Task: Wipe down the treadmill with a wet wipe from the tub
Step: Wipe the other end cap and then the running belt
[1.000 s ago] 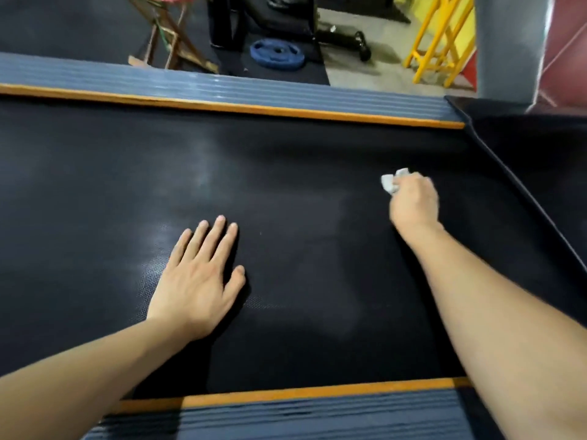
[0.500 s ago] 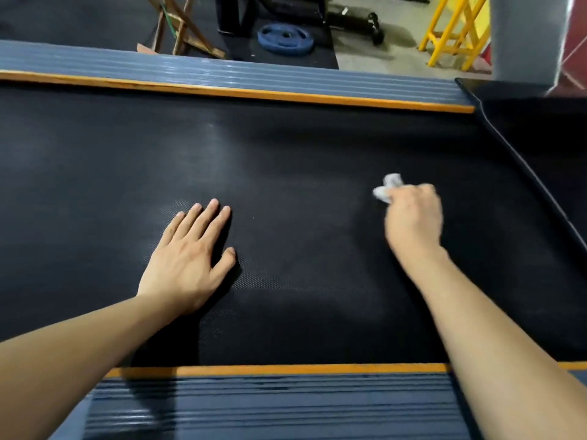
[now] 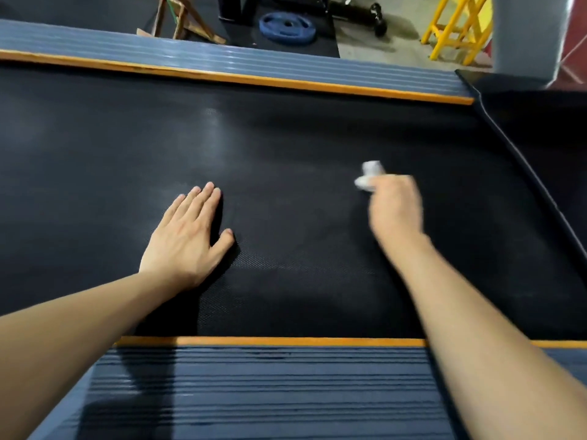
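The treadmill's black textured belt [image 3: 286, 147] fills the middle of the view, with grey ribbed side rails edged in orange at the far side [image 3: 222, 63] and the near side [image 3: 270, 385]. My left hand [image 3: 187, 239] lies flat on the belt, fingers straight and together. My right hand [image 3: 395, 208] grips a crumpled white wet wipe [image 3: 368, 176] and presses it onto the belt, right of the middle. The wipe sticks out past my knuckles. The tub is not in view.
Beyond the far rail lie a blue weight plate [image 3: 287, 28], a wooden stand [image 3: 182, 19], a black dumbbell [image 3: 365, 11] and a yellow metal frame [image 3: 457, 27]. A black raised cover [image 3: 540, 128] borders the belt on the right, under a grey post [image 3: 527, 33].
My right hand has dragged the wipe leftward and nearer to me across the belt. My left hand stays flat on the belt. The view has tilted down, showing more of the near rail.
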Demonstrator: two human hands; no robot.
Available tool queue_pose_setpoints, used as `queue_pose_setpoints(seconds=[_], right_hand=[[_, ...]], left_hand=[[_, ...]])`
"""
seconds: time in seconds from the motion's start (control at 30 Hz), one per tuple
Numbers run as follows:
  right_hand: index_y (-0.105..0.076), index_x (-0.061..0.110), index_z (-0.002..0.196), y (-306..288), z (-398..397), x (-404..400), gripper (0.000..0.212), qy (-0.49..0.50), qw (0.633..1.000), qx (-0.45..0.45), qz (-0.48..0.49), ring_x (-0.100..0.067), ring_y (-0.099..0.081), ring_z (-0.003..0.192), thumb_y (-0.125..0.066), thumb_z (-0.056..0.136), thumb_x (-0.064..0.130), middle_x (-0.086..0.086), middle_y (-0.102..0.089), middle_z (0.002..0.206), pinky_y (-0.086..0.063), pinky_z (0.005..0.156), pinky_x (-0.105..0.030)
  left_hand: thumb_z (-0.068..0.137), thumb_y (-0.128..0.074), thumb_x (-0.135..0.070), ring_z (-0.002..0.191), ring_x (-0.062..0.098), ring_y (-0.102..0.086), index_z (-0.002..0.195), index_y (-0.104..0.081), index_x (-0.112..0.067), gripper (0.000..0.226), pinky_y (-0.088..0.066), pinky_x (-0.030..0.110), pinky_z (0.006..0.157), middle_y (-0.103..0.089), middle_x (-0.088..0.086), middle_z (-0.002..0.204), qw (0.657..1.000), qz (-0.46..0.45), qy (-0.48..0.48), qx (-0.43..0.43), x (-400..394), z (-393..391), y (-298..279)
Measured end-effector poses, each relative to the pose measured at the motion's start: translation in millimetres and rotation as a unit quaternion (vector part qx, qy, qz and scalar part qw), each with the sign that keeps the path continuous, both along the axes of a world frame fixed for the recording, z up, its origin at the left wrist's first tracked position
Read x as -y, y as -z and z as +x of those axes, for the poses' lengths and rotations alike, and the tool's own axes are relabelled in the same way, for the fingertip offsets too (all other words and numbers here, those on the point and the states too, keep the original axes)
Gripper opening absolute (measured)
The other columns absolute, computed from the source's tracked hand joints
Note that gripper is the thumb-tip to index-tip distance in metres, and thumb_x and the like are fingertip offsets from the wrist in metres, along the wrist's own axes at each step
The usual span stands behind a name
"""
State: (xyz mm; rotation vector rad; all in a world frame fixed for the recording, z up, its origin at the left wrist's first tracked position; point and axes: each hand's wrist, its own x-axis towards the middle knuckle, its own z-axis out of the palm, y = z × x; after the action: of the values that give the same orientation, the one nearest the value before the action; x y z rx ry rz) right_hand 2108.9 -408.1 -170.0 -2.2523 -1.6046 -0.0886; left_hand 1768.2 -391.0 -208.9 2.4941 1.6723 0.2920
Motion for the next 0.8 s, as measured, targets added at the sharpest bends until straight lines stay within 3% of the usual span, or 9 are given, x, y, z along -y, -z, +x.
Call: queue_pose_setpoints(seconds=[0.17,0.2,0.23,0.37,0.4,0.43,0.63,0.73,0.8], right_hand=[[-0.071,0.012,0.092,5.2,-45.0,-17.5,0.017,0.010,0.994,-0.110,0.007,-0.020,-0.059,0.077,-0.066,0.079,0.022,-0.010,-0.073,0.097,-0.040,0.065,-0.020],[-0.073,0.016,0.093,8.7,-82.0,-20.6,0.019,-0.062,0.989,-0.131,0.037,0.001,-0.063,0.071,-0.068,0.076,0.021,0.021,-0.065,0.085,-0.040,0.064,-0.021],[-0.070,0.016,0.088,10.4,-123.3,-22.9,0.014,-0.148,0.977,-0.146,0.052,0.001,-0.022,0.079,-0.066,0.076,0.020,0.025,-0.041,0.085,-0.040,0.063,-0.024],[-0.070,0.027,0.092,8.5,-163.1,-6.7,0.017,-0.292,0.950,-0.114,0.001,-0.022,-0.059,0.092,-0.054,0.085,0.024,-0.006,-0.069,0.112,-0.050,0.083,-0.027],[-0.073,0.028,0.097,5.2,-135.5,0.6,0.021,-0.283,0.954,-0.097,0.004,-0.019,-0.061,0.092,-0.056,0.085,0.023,0.023,-0.050,0.092,-0.047,0.083,-0.019],[-0.076,0.026,0.107,-0.2,-101.1,13.4,0.028,-0.231,0.968,-0.101,0.007,-0.011,-0.065,0.100,-0.060,0.084,0.019,0.021,-0.068,0.119,-0.044,0.084,-0.012],[-0.072,0.016,0.090,-6.5,-2.0,50.7,0.027,0.089,0.992,-0.079,-0.034,-0.018,-0.065,0.097,-0.049,0.087,0.002,-0.002,-0.071,0.120,-0.038,0.069,-0.022],[-0.074,0.018,0.113,-0.6,-102.6,30.3,0.034,-0.089,0.986,-0.138,-0.007,0.007,-0.063,0.101,-0.065,0.080,0.017,0.007,-0.073,0.118,-0.048,0.083,-0.024],[-0.073,0.015,0.108,5.7,-172.1,29.4,0.028,-0.251,0.965,-0.072,-0.038,-0.013,-0.064,0.106,-0.059,0.085,0.022,0.002,-0.073,0.109,-0.053,0.082,-0.041]], left_hand=[[0.093,-0.024,-0.057,0.156,0.020,-0.014,0.160,-0.025,-0.010,0.082,-0.007,0.036,0.128,-0.020,0.006,0.169,1.000,-0.002,0.002,-0.005,0.1,1.8,-2.6],[0.092,-0.025,-0.058,0.157,0.020,-0.013,0.160,-0.024,-0.010,0.083,-0.006,0.036,0.128,-0.018,0.006,0.169,1.000,-0.008,0.001,0.004,0.4,1.3,-4.5],[0.091,-0.025,-0.059,0.157,0.020,-0.012,0.160,-0.023,-0.009,0.085,-0.005,0.035,0.128,-0.016,0.007,0.169,1.000,-0.016,-0.001,0.013,1.2,0.0,-6.0],[0.089,-0.026,-0.059,0.156,0.025,-0.015,0.159,-0.026,-0.005,0.088,-0.004,0.032,0.127,-0.019,0.011,0.168,0.999,-0.028,0.006,0.034,2.5,-3.4,-10.2],[0.090,-0.028,-0.058,0.155,0.027,-0.018,0.157,-0.029,-0.004,0.087,-0.006,0.034,0.127,-0.023,0.013,0.167,0.999,-0.023,0.006,0.040,2.4,-3.8,-9.8],[0.090,-0.030,-0.056,0.153,0.030,-0.022,0.156,-0.032,-0.003,0.085,-0.009,0.036,0.127,-0.027,0.015,0.165,0.999,-0.015,0.004,0.045,2.6,-3.6,-9.7],[0.090,-0.042,-0.046,0.114,0.040,-0.050,0.122,-0.056,-0.008,0.052,-0.029,0.050,0.107,-0.055,0.015,0.128,0.995,0.089,-0.048,-0.020,16.3,8.7,-13.9],[0.090,-0.037,-0.048,0.114,0.040,-0.051,0.121,-0.056,-0.010,0.052,-0.035,0.051,0.099,-0.055,0.013,0.129,0.997,0.051,-0.052,-0.033,20.6,8.1,-17.9],[0.088,-0.031,-0.055,0.128,0.039,-0.048,0.134,-0.052,-0.014,0.065,-0.034,0.052,0.105,-0.051,0.010,0.143,0.999,-0.004,-0.034,-0.018,23.5,2.8,-23.3]])
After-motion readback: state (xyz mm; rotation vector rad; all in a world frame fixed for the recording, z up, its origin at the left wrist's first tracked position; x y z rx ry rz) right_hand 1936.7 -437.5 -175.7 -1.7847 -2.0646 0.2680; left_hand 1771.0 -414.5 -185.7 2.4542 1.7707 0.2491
